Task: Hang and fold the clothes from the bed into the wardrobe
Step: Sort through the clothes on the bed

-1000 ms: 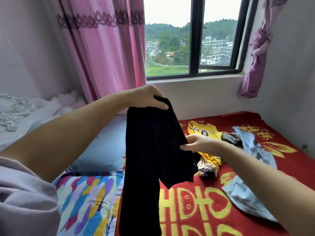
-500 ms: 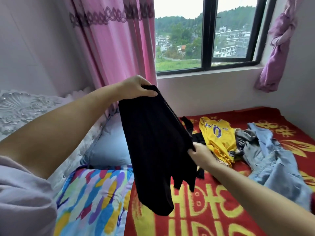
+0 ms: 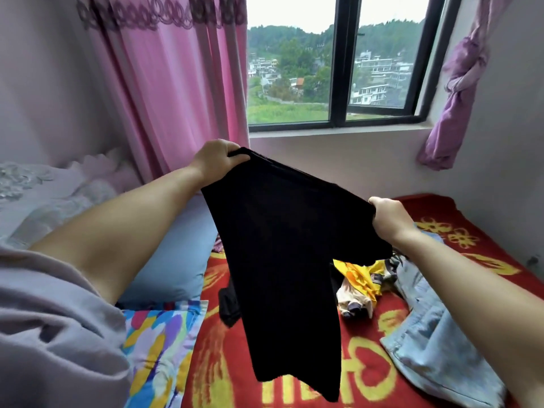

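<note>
Two hands hold one black ribbed garment (image 3: 282,248) up in the air above the bed, stretched between them along its top edge. The left hand (image 3: 216,157) grips the upper left corner, fingers curled over the cloth and thumb laid along the edge; the right hand (image 3: 388,219) pinches the opposite corner lower down, so the top edge slopes down to the right. Below the hands the dark cloth hangs in long panels, its lowest end dangling over the red blanket with yellow lettering (image 3: 365,375) that covers the bed.

Behind the hanging cloth lies a small heap of clothes: a crumpled yellow jersey (image 3: 357,275), partly hidden, and just right of it a pale blue denim garment (image 3: 435,351) spread under the right forearm. Another dark piece (image 3: 228,304) lies on the blanket beside the left side of the held garment. Left of the blanket sit a light blue pillow (image 3: 179,260) and a multicoloured patterned cover (image 3: 159,340). A pink curtain (image 3: 176,83) hangs beside the black-framed window (image 3: 341,63), and a knotted purple curtain (image 3: 459,92) hangs at the right.
</note>
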### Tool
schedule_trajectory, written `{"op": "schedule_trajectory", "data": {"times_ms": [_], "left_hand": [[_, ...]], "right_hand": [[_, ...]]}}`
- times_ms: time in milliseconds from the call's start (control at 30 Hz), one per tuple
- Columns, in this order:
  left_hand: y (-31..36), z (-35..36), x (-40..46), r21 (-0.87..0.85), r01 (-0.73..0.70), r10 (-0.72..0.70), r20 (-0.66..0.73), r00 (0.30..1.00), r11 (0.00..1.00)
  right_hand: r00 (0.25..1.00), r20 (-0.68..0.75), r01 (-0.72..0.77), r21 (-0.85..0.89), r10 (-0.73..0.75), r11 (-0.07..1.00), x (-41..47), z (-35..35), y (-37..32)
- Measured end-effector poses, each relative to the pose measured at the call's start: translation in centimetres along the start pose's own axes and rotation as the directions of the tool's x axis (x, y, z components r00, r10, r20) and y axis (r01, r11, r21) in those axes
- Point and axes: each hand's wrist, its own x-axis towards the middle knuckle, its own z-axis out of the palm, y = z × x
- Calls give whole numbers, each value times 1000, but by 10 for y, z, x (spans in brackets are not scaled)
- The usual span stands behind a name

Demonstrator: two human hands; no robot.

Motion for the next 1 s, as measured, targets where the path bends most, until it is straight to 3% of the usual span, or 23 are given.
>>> {"op": "schedule_trajectory", "data": {"times_ms": [167, 300, 367, 433, 500, 567, 667, 767, 867, 967, 1000], "left_hand": [[-4, -38, 7, -50, -46, 33, -235, 971, 998], [-4, -45, -37, -235, -114, 29, -335, 942, 965], [-19, -30, -68, -349, -64, -28, -250, 968, 935], [-48, 0, -100, -451, 84, -119, -51, 992, 889], [-80, 41, -141, -378, 255, -200, 180, 963, 890], [-114, 90, -196, -193, 341, -248, 389, 887, 920], [-167, 177, -301, 172, 233, -289, 624, 726, 957], [-195, 257, -419, 363, 1, -299, 764, 572, 932], [-205, 312, -519, 348, -187, -192, 808, 557, 919], [-208, 342, -585, 429, -247, -250, 811, 529, 869], [-206, 348, -596, 453, -244, -280, 809, 517, 857]], "right_hand": [[984, -165, 69, 19, -65, 997, 28, -28, -28], [895, -412, 229, 97, -170, 969, 17, -23, -37], [885, -415, 281, 109, -213, 954, -1, -1, -32], [915, -307, 302, 94, -261, 949, -28, 34, -21], [932, -119, 348, 36, -342, 937, -63, 76, -6], [885, 82, 463, -57, -458, 885, -107, 127, 15], [732, 401, 635, -109, -551, 764, -186, 211, 55], [495, 746, 714, -56, -447, 698, -276, 293, 96], [268, 878, 744, 72, -396, 664, -358, 344, 126], [39, 927, 770, 210, -373, 602, -413, 364, 140], [-1, 929, 764, 238, -369, 599, -424, 367, 144]]}}
